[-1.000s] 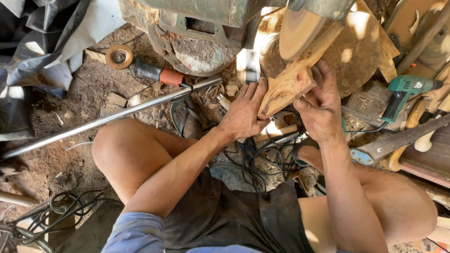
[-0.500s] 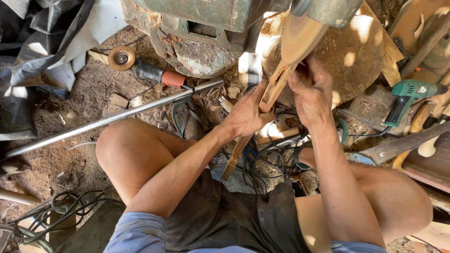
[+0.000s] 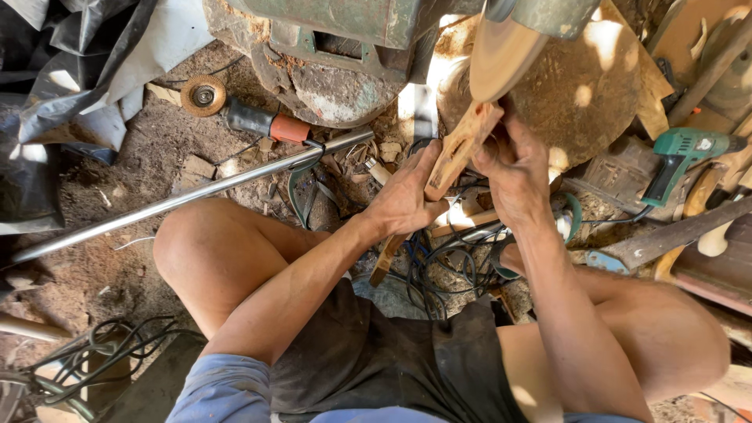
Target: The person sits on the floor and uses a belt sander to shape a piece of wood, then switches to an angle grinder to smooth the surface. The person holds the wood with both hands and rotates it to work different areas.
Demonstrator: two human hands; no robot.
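Both hands are clamped on a flat wooden piece (image 3: 458, 149) with a slot cut through it: the left hand (image 3: 407, 200) grips its lower part and the right hand (image 3: 513, 168) its upper part, pressing the top end against the tan sanding disc (image 3: 501, 55). Over the dirt floor (image 3: 117, 204) a long metal rod (image 3: 188, 196) lies to the left, past the bare knee, and a green power drill (image 3: 677, 157) rests at the right edge.

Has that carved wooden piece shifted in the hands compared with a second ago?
Yes. The wooden piece has turned from flat-faced to edge-on and risen toward the sanding disc, judged against the fixed metal rod. Both left hand and right hand grip it.
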